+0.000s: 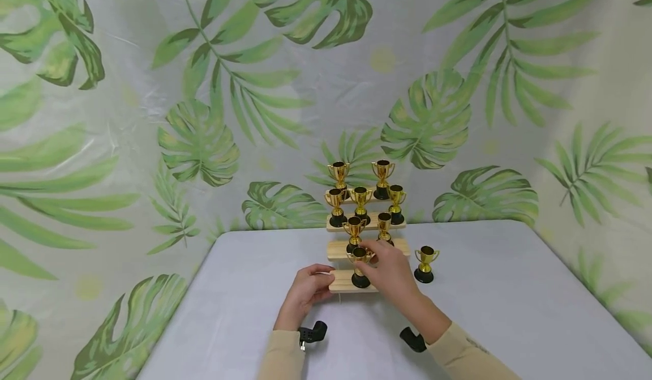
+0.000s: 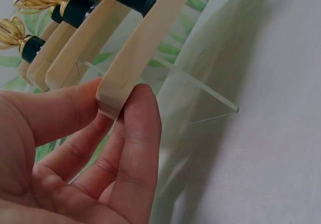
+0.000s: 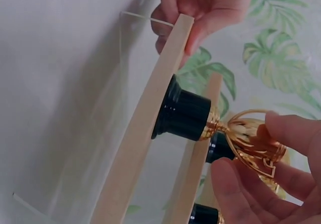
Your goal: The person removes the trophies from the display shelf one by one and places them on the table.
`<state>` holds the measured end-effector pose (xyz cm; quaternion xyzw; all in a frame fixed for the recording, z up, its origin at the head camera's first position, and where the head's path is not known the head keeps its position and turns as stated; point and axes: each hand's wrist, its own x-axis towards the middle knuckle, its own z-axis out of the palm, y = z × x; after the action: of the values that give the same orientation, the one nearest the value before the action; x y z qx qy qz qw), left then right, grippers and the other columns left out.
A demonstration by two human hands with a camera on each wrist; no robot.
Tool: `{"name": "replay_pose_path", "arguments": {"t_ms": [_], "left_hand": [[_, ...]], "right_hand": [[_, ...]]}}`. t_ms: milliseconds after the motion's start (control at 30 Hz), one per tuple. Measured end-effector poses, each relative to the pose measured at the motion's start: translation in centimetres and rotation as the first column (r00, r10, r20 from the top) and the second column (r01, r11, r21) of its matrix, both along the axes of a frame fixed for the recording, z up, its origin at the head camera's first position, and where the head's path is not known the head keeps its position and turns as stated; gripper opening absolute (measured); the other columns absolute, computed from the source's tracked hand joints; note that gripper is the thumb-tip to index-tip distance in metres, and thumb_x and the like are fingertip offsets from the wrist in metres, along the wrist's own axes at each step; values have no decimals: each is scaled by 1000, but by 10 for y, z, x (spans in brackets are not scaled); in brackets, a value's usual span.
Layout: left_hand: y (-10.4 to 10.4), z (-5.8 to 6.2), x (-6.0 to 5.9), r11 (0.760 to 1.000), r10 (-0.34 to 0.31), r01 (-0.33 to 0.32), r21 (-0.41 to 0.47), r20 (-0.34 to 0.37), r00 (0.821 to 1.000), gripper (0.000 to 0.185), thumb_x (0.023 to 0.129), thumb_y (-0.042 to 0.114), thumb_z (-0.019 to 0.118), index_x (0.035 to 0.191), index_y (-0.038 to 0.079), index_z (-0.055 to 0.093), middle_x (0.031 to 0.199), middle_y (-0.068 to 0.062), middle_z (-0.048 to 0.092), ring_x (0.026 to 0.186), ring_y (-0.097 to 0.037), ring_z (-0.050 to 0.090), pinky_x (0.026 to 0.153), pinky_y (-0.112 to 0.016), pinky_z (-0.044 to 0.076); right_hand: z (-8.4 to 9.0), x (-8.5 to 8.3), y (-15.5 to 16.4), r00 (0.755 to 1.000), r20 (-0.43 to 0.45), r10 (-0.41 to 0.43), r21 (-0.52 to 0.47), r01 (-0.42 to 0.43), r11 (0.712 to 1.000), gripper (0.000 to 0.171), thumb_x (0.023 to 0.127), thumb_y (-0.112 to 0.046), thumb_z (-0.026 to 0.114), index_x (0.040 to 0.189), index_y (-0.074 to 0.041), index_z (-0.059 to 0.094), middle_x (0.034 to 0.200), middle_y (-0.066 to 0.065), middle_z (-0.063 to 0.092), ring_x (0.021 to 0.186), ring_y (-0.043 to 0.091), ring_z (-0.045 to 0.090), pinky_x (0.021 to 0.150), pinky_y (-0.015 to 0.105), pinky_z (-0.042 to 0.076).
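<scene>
A small gold trophy cup [image 1: 360,280] with a black base stands on the lowest wooden shelf [image 1: 343,281] of a stepped display stand. My right hand [image 1: 392,269] pinches this cup by its gold bowl and handles, as the right wrist view shows, with the base against the board. At the shelf's left end my left hand [image 1: 309,285] grips the board between thumb and fingers, seen closely in the left wrist view. Two trophies stand on the step above, including one trophy [image 1: 354,230] just behind the held cup.
Higher steps carry several more trophies, such as one trophy [image 1: 382,173] at the top right. Another trophy [image 1: 425,265] stands on the white table [image 1: 244,289] right of the stand. Clear supports [image 2: 205,86] hold the boards. A leaf-patterned curtain [image 1: 285,114] hangs behind.
</scene>
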<state>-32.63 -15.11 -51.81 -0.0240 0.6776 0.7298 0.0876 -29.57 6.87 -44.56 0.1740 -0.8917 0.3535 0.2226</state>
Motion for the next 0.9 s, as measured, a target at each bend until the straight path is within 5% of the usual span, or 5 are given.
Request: {"name": "replay_pose_path", "arguments": {"t_ms": [300, 500, 900], "left_hand": [[6, 0, 0, 1000, 8, -8, -11, -2, 1000, 32, 90, 5, 71, 119, -5, 65, 95, -12, 71, 76, -18, 68, 66, -31, 57], [4, 2, 2, 1000, 13, -13, -14, 15, 1000, 31, 91, 4, 70, 120, -4, 65, 104, -23, 69, 77, -21, 69, 64, -31, 58], [0, 1, 2, 1000, 11, -11, -16, 5, 1000, 33, 90, 7, 73, 120, -4, 65, 94, -10, 69, 76, -18, 67, 66, -32, 57]], "right_hand": [[-2, -3, 2, 999, -52, -8, 12, 8, 1000, 38, 80, -20, 88, 113, -10, 74, 82, -5, 65, 69, 7, 60, 60, 28, 51], [-2, -2, 0, 999, -47, 0, 5, 0, 1000, 37, 80, -18, 88, 112, -10, 73, 81, -5, 64, 68, 6, 58, 59, 27, 50], [4, -2, 3, 997, -71, 6, 14, -5, 1000, 38, 81, -19, 87, 115, -9, 73, 86, -2, 65, 69, 8, 56, 60, 28, 49]]}}
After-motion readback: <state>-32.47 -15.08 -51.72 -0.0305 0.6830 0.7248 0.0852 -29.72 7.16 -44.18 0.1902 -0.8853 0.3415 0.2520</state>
